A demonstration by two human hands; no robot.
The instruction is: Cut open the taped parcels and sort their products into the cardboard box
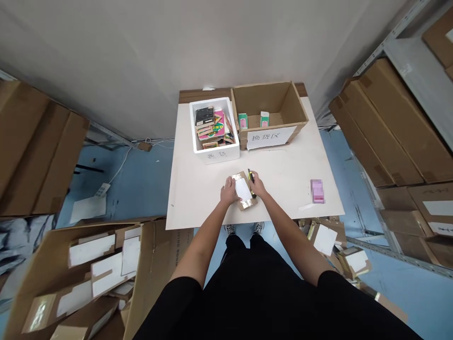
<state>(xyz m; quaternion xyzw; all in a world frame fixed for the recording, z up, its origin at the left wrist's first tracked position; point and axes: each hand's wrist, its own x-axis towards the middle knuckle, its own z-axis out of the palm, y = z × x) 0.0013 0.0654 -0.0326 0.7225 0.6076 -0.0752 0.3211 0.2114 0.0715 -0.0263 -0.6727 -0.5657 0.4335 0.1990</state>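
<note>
A small brown cardboard parcel (244, 191) with a white label and taped ends lies on the white table (290, 179) near its front edge. My left hand (228, 191) rests on the parcel's left side, fingers curled against it. My right hand (257, 185) sits at the parcel's right edge and grips a dark pen-like tool with a yellow band (249, 175), its tip pointing away from me.
A white foam box (214, 130) full of colourful packs and a brown carton (271, 113) with two small green-pink boxes stand at the table's back. A pink object (317, 191) lies at the right. Cartons of parcels crowd the floor left and right; shelving stands at the right.
</note>
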